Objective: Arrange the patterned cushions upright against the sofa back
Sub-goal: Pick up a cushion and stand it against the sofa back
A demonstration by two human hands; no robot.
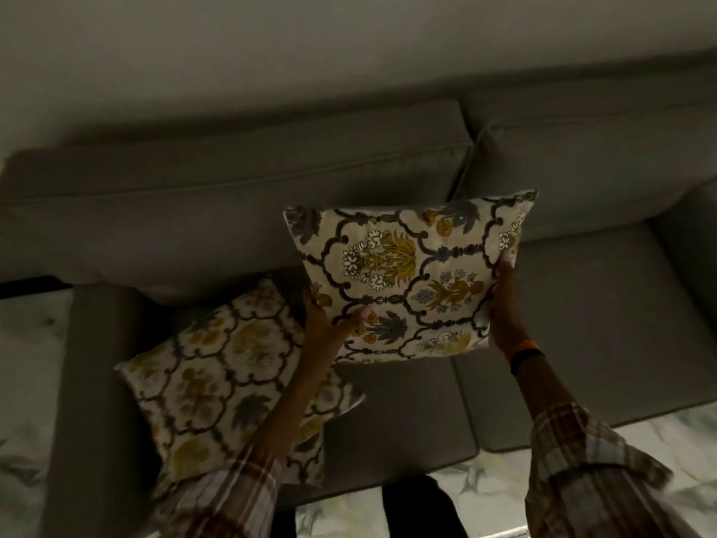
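Square woven floral cushion [407, 277] gripped by left hand [329, 324] and right hand [504, 316], above grey fabric sofa [232, 196]; second cushion [217, 378] lying flat.

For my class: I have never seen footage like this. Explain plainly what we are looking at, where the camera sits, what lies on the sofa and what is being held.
There is no machine here. One picture comes from a camera worn on a person's head, looking down over their arms at a grey sofa. The left hand and the right hand, in checked sleeves, grip the two sides of a patterned cushion and hold it up in front of the sofa back. A second cushion with the same kind of floral pattern lies tilted on the seat by the armrest, partly under the left arm. It is blurred. The right wrist wears a dark band with orange. Pale marbled floor shows around the sofa.
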